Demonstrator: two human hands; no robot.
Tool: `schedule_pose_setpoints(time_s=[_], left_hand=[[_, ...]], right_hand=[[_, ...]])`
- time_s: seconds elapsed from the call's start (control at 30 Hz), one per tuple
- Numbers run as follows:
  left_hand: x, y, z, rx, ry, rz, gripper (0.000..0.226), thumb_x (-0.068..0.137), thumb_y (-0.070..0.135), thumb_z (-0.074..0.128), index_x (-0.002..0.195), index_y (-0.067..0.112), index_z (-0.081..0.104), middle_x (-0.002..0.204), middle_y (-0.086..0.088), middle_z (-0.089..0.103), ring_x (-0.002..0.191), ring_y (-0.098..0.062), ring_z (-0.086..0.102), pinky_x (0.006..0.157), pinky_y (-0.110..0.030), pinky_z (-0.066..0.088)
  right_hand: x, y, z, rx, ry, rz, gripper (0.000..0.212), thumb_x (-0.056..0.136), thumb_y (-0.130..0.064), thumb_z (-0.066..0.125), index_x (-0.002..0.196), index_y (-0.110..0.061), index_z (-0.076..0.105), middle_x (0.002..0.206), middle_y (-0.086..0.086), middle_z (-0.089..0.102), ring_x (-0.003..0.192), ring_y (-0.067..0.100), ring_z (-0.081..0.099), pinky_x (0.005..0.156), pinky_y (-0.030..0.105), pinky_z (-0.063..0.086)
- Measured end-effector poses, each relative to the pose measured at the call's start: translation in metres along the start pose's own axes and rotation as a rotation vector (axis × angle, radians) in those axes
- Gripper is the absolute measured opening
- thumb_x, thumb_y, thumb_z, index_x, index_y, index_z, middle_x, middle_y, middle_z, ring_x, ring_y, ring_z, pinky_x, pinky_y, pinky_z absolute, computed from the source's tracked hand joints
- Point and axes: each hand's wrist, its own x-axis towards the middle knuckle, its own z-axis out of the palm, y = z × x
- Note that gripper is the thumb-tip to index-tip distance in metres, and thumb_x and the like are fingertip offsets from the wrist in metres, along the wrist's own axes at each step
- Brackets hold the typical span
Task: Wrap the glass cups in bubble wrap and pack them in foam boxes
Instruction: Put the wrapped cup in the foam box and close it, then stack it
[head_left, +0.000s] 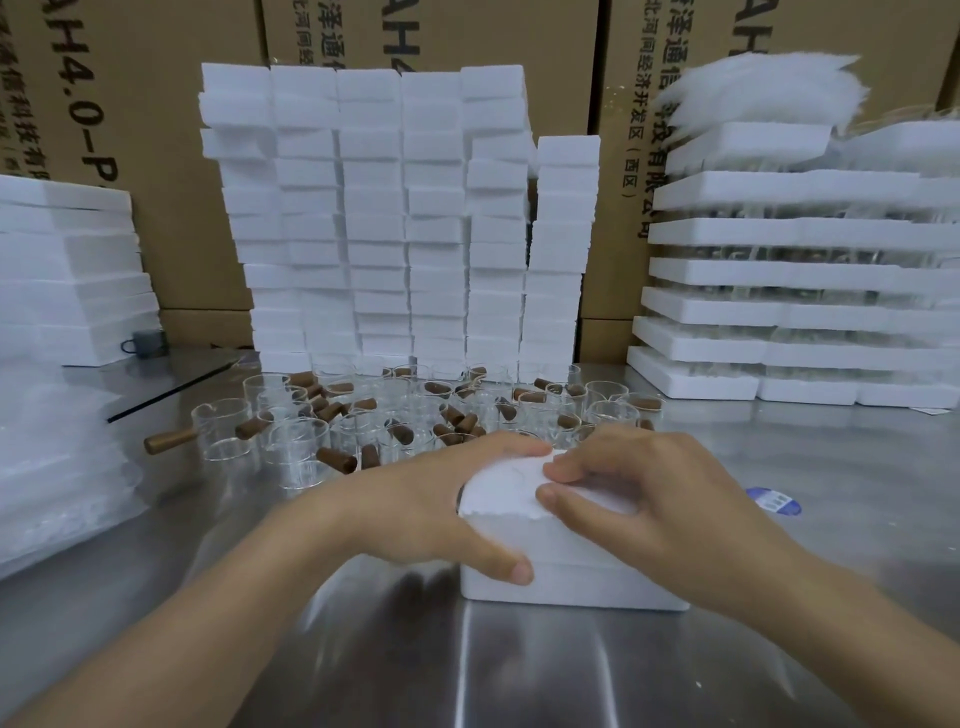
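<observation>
Both hands hold a blocky white foam box (571, 566) on the brushed steel table (519, 675).
The left hand (415, 499) grips its left side, thumb on the grainy front wall. The right hand (649, 499) curls its fingers onto the lid. Clear, round glass cups (311, 431) with brown wooden handles cluster just behind.

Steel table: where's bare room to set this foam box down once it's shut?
Bare table lies right of the foam box, around the blue label and short of the tray stacks; also along the near edge, and left toward the bubble wrap. Behind the box it is crowded with glass cups.
</observation>
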Motion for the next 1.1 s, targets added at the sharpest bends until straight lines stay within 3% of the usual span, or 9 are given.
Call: schedule_pose_setpoints(time_s=[0.17,0.27,0.33,0.4,0.47,0.6,0.7,0.87,1.1], left_hand=[[-0.002,-0.001,0.001,0.008,0.002,-0.008,0.093,0.078,0.055,0.092,0.151,0.063,0.034,0.145,0.041,0.044,0.137,0.011,0.043,0.123,-0.033,0.037],[-0.002,0.002,0.001,0.006,-0.001,-0.004,0.094,0.079,0.055,0.092,0.152,0.06,0.034,0.151,0.038,0.042,0.143,0.005,0.041,0.125,-0.037,0.035],[-0.002,0.002,0.002,0.009,-0.007,-0.008,0.095,0.078,0.058,0.091,0.152,0.064,0.031,0.156,0.037,0.036,0.146,0.002,0.037,0.124,-0.035,0.033],[-0.002,0.002,0.001,0.028,-0.023,-0.016,0.096,0.077,0.061,0.09,0.15,0.069,0.027,0.16,0.039,0.03,0.148,0.002,0.033,0.116,-0.026,0.031],[-0.002,0.002,-0.001,0.039,-0.026,-0.03,0.097,0.077,0.062,0.09,0.148,0.072,0.025,0.16,0.039,0.028,0.148,0.003,0.031,0.111,-0.023,0.03],[0.0,-0.001,0.001,0.041,0.008,-0.039,0.113,0.074,0.06,0.092,0.158,0.054,0.015,0.163,0.021,0.034,0.152,-0.007,0.032,0.126,-0.039,0.031],[0.002,-0.002,0.002,0.054,0.018,-0.034,0.114,0.072,0.059,0.092,0.159,0.043,0.021,0.157,0.019,0.043,0.148,-0.009,0.04,0.124,-0.039,0.035],[0.002,-0.002,0.002,0.068,0.05,-0.023,0.105,0.073,0.058,0.093,0.153,0.043,0.028,0.148,0.026,0.047,0.141,-0.001,0.045,0.121,-0.03,0.039],[0.002,0.001,0.004,0.094,0.071,-0.036,0.1,0.068,0.067,0.091,0.148,0.042,0.035,0.141,0.022,0.053,0.13,-0.007,0.055,0.115,-0.037,0.046]], right_hand=[[0.001,-0.002,-0.002,-0.013,-0.009,0.048,0.047,0.087,-0.073,0.056,0.106,-0.037,0.081,0.099,-0.026,0.071,0.094,-0.001,0.067,0.081,0.036,0.055],[0.003,-0.008,-0.009,-0.043,-0.096,0.066,0.037,0.092,-0.066,0.061,0.105,-0.037,0.082,0.102,-0.026,0.073,0.096,-0.001,0.067,0.084,0.035,0.055],[0.01,-0.013,-0.016,-0.056,-0.126,0.081,0.033,0.096,-0.059,0.061,0.09,-0.033,0.082,0.087,-0.022,0.074,0.08,0.0,0.067,0.075,0.029,0.056],[0.021,-0.019,-0.021,0.204,-0.008,0.173,0.051,0.101,-0.047,0.062,0.062,-0.014,0.063,0.053,-0.009,0.051,0.047,0.007,0.043,0.054,0.018,0.043],[0.037,-0.029,-0.024,0.582,0.049,0.296,0.059,0.101,-0.034,0.062,0.054,-0.014,0.032,0.057,0.006,0.024,0.051,0.02,0.02,0.049,0.019,0.032],[0.063,-0.047,-0.007,1.014,-0.266,0.342,0.057,0.099,-0.016,0.058,0.055,-0.026,0.025,0.057,-0.002,0.014,0.052,0.019,0.012,0.045,0.024,0.016],[0.069,-0.046,0.011,1.088,-0.37,0.39,0.053,0.098,-0.017,0.053,0.056,-0.027,0.023,0.058,-0.003,0.011,0.052,0.016,0.009,0.044,0.024,0.01],[0.078,-0.045,0.015,1.047,-0.501,0.38,0.047,0.091,-0.025,0.054,0.057,-0.026,0.021,0.06,-0.003,0.012,0.05,0.016,0.01,0.044,0.026,0.01],[0.081,-0.044,0.021,1.186,-0.485,0.4,0.047,0.087,-0.033,0.056,0.06,-0.026,0.019,0.057,-0.007,0.012,0.049,0.013,0.01,0.042,0.025,0.01]])
